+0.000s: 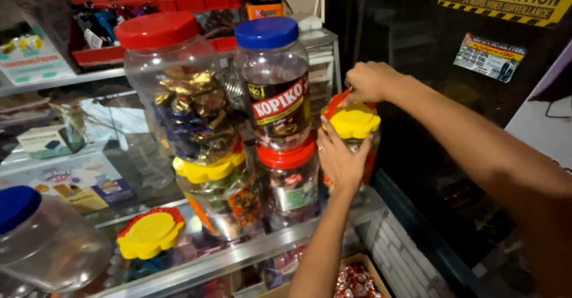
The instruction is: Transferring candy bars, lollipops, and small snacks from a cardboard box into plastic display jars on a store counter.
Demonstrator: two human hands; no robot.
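Head view: clear candy jar [357, 149], yellow lid [355, 121] with red rim.

Left hand [341, 160] comes up from the bottom of the view on a bare, pretty straight forearm, palm facing away, fingers spread and pointing up. Right hand [368, 81] reaches in from the right on a long bare arm, sitting higher than the left, wrist bent down, fingers curled in a loose pinch.
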